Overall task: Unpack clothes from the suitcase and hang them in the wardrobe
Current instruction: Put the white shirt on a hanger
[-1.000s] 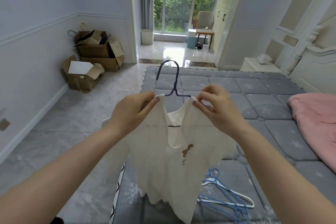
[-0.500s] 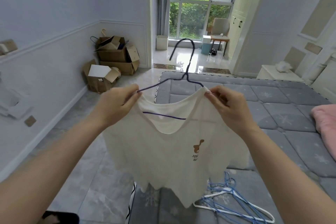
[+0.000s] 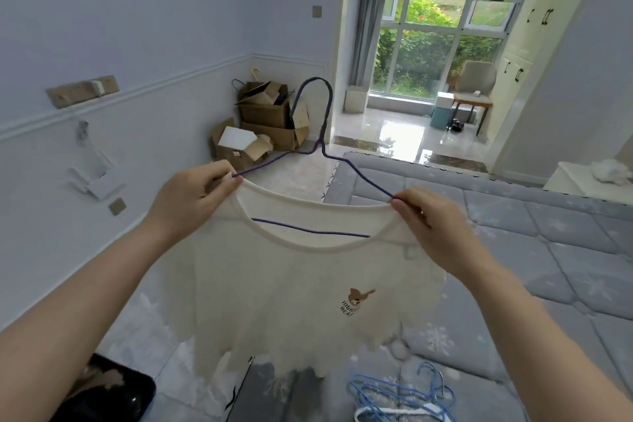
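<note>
1. One cream top (image 3: 301,298) with a small bear print on the chest is hanging in the air in front of the person, above the near edge of the grey quilted mattress (image 3: 534,236) and the tiled floor beside it.
2. One purple wire hanger (image 3: 323,147) is sitting inside the top: its hook is standing up above the neckline, its two sloping arms are running down to the shoulders, and its bottom bar is showing through the neck opening.
3. The left hand (image 3: 191,197) is pinching the left shoulder of the top together with the hanger's arm, thumb and fingers curled onto the cloth.
4. The right hand (image 3: 431,219) is pinching the right shoulder in the same way, at the end of the other hanger arm.
5. A loose pile of spare hangers (image 3: 400,394), blue wire ones and at least one white one, is lying on the mattress below the top's hem; how many there are cannot be told.
6. A stack of cardboard boxes (image 3: 263,123), about three of them with flaps open, is sitting in the far corner by the wall.
7. One chair (image 3: 476,89) is standing by the tall window (image 3: 438,20), next to the cream wardrobe doors (image 3: 527,44).
8. A dark object (image 3: 113,394) is lying on the floor at the lower left; what it is cannot be told.
</note>
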The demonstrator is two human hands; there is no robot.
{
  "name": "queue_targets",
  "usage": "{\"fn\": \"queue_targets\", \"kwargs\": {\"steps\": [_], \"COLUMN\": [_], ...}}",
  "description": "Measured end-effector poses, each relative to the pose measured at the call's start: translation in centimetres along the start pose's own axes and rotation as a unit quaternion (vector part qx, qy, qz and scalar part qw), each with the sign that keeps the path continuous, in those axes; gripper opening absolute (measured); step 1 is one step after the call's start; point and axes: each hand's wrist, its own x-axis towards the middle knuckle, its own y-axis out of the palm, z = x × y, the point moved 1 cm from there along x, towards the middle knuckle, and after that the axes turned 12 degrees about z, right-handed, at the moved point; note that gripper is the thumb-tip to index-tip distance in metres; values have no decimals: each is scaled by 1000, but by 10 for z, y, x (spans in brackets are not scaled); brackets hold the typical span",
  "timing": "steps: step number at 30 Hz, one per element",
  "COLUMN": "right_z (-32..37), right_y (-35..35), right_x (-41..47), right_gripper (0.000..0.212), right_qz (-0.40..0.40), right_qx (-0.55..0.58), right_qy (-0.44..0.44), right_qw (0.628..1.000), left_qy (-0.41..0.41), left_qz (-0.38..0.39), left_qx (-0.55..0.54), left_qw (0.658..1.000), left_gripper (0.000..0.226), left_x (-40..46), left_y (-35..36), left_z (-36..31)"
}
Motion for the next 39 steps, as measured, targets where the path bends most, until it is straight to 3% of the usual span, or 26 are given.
{"fn": "queue_targets", "kwargs": {"steps": [4, 7, 15, 20, 31, 39], "right_z": [-3, 8, 91, 166, 333, 456], "right_y": [0, 3, 10, 10, 53, 90], "right_x": [8, 15, 19, 10, -55, -119], "right_gripper": [21, 17, 13, 38, 45, 34], "right_qz": [-6, 5, 110, 140, 173, 209], "right_qx": [11, 45, 177, 232, 330, 377], "right_qy": [-69, -133, -307, -392, -513, -508], "right_qw": [998, 990, 928, 879, 773, 746], "left_qy": [-68, -128, -305, -392, -459, -498], "left_qz": [-34, -51, -134, -205, -305, -350], "left_qx": [-53, -27, 20, 25, 136, 168], "left_qw": [996, 990, 943, 897, 823, 775], "left_gripper": [35, 24, 21, 25, 13, 14], "left_x": [-35, -70, -206, -290, -469, -600], "left_y": [-4, -10, -57, -100, -180, -209], "left_z": [-26, -42, -108, -160, -261, -300]}}
